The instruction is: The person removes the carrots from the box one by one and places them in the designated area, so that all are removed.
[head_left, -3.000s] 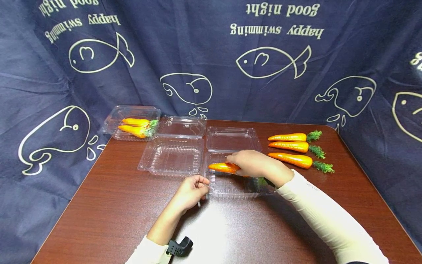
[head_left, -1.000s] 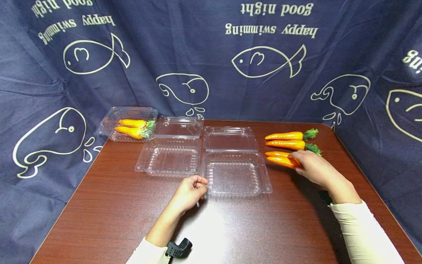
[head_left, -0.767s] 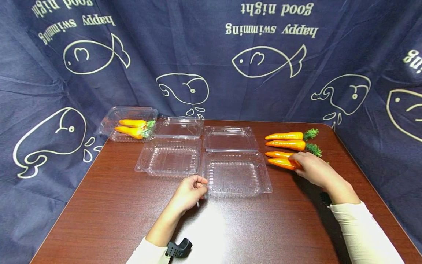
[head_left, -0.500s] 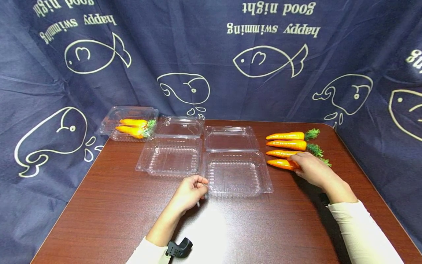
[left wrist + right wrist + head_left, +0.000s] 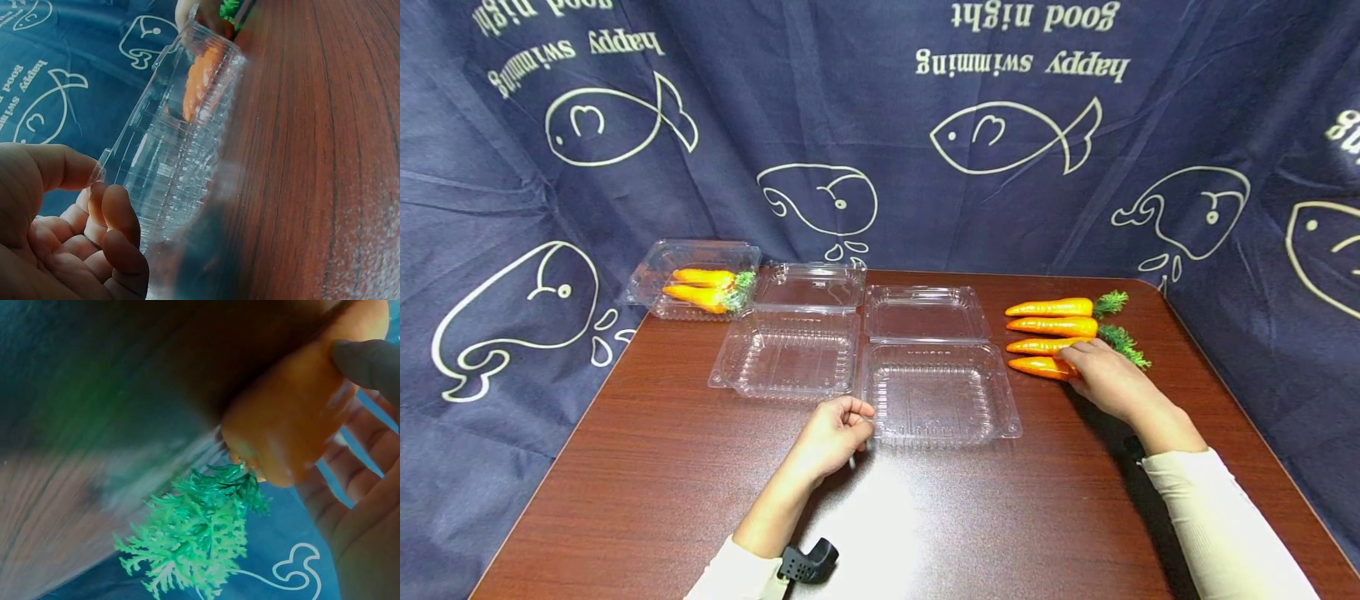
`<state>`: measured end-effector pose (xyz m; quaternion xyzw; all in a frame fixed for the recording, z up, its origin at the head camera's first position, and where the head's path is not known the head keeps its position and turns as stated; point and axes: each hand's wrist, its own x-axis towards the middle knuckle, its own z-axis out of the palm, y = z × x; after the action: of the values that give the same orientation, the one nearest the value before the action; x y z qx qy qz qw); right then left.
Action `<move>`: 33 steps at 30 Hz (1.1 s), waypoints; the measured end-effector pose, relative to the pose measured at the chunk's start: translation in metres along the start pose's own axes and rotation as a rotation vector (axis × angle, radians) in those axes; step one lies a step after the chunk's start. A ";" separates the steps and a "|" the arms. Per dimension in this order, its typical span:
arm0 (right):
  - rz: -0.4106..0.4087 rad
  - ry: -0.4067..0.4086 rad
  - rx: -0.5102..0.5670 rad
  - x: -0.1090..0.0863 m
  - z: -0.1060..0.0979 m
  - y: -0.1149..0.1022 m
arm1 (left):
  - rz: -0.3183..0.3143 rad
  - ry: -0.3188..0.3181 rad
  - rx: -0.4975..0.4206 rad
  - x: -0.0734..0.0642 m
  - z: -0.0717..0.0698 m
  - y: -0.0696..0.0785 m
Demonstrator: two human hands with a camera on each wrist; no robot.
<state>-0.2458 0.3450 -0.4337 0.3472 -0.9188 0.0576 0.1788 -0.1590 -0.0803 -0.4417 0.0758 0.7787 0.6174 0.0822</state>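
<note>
In the head view my right hand (image 5: pixel 1108 379) grips the nearest carrot (image 5: pixel 1039 367), an orange one lying at the front of the row on the right. The right wrist view shows thumb and fingers around its thick end, close over the table, with green leaves (image 5: pixel 194 519) trailing behind. Three more carrots (image 5: pixel 1048 327) lie just beyond it, side by side, tips pointing left. With thumb and finger, my left hand (image 5: pixel 835 437) pinches the near left edge of an opened clear plastic clamshell box (image 5: pixel 1000 425). That box holds nothing.
To the left stands a second opened clear clamshell box (image 5: pixel 726 379), its lid folded back. At the back left, a third box (image 5: pixel 651 292) contains two carrots (image 5: pixel 700 296) with green tops. A dark blue printed curtain (image 5: pixel 880 100) hangs behind the brown table (image 5: pixel 647 483).
My right hand has carried a carrot from over the near right box to the row on the right, lowering it to the front of the row. The left hand has stayed at the box edge.
</note>
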 end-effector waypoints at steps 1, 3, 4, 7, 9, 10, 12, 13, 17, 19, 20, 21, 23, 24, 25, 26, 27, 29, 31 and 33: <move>-0.004 0.004 -0.001 0.000 0.001 0.001 | -0.001 0.001 -0.001 0.000 0.000 0.000; -0.008 0.014 -0.003 0.000 0.002 0.002 | 0.000 0.003 -0.005 0.000 0.001 0.000; -0.009 0.018 -0.004 0.000 0.002 0.002 | -0.001 0.003 -0.008 0.001 0.001 0.000; -0.005 0.027 -0.007 0.000 0.003 0.002 | 0.000 0.004 -0.010 0.001 0.001 0.000; 0.001 0.031 -0.010 0.000 0.003 0.001 | 0.002 0.002 -0.006 0.001 0.001 0.000; 0.004 0.031 -0.010 0.000 0.003 0.001 | -0.002 0.002 -0.004 0.001 0.001 0.001; 0.012 0.031 -0.011 0.000 0.003 0.001 | -0.004 0.000 0.001 0.000 0.001 0.001; 0.016 0.031 -0.012 0.000 0.002 0.001 | -0.006 0.000 0.002 0.000 0.001 0.001; 0.028 0.023 -0.014 0.000 0.001 0.000 | -0.010 0.001 0.007 0.001 0.001 0.001; 0.030 0.021 -0.014 0.000 0.000 -0.001 | -0.010 0.003 0.009 0.001 0.001 0.001; 0.031 0.019 -0.012 0.000 0.000 -0.001 | -0.009 0.005 0.008 0.001 0.001 0.001; 0.032 0.019 -0.013 0.000 0.000 -0.002 | -0.009 0.007 0.008 0.001 0.001 0.000; 0.042 0.021 -0.013 0.001 0.000 -0.004 | -0.011 0.011 0.007 0.001 0.002 0.001; 0.049 0.023 -0.009 0.002 0.000 -0.006 | -0.012 0.012 0.005 0.001 0.002 0.001; 0.058 0.025 -0.005 0.003 0.000 -0.008 | -0.012 0.014 0.003 0.001 0.002 0.001; 0.070 0.028 -0.001 0.004 0.000 -0.010 | -0.010 0.014 0.001 0.000 0.002 0.001; 0.078 0.034 0.005 0.004 0.000 -0.012 | -0.009 0.016 -0.003 0.000 0.003 0.002; 0.084 0.052 0.029 0.007 0.000 -0.017 | -0.003 0.018 -0.009 0.000 0.003 0.003; 0.082 0.067 0.056 0.010 0.000 -0.022 | -0.005 0.018 -0.012 -0.001 0.004 0.003; 0.073 0.079 0.088 0.013 0.000 -0.026 | -0.010 0.019 -0.018 0.000 0.004 0.003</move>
<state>-0.2373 0.3176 -0.4296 0.3184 -0.9197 0.1182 0.1973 -0.1578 -0.0759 -0.4395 0.0652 0.7743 0.6246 0.0785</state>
